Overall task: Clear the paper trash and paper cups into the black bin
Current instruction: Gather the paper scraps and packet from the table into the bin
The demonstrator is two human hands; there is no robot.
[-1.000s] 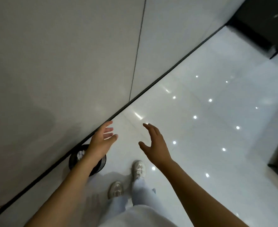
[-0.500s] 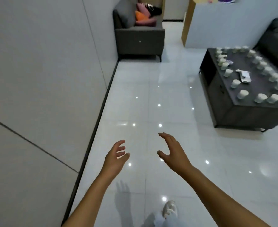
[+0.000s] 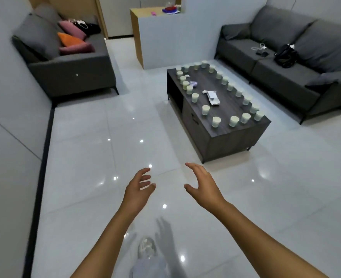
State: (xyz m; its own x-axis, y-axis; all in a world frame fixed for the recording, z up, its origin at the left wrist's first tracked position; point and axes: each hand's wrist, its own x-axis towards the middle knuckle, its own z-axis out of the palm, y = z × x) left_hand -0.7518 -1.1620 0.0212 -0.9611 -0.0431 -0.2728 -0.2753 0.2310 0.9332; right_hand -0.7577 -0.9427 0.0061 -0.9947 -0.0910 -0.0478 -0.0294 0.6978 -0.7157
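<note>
While hands [image 3: 166, 187] hang spread, empty, paper cups [image 3: 215, 121] sit well beyond on table [image 3: 236, 135].

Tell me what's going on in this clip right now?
A person stands on the tiled floor of a sitting room with both hands out in front, open and empty: the left hand and right hand hold nothing. Ahead to the right, the dark coffee table carries many paper cups lined along its edges, plus paper trash near the middle. Nothing on the table is being touched. The black bin is out of view.
</note>
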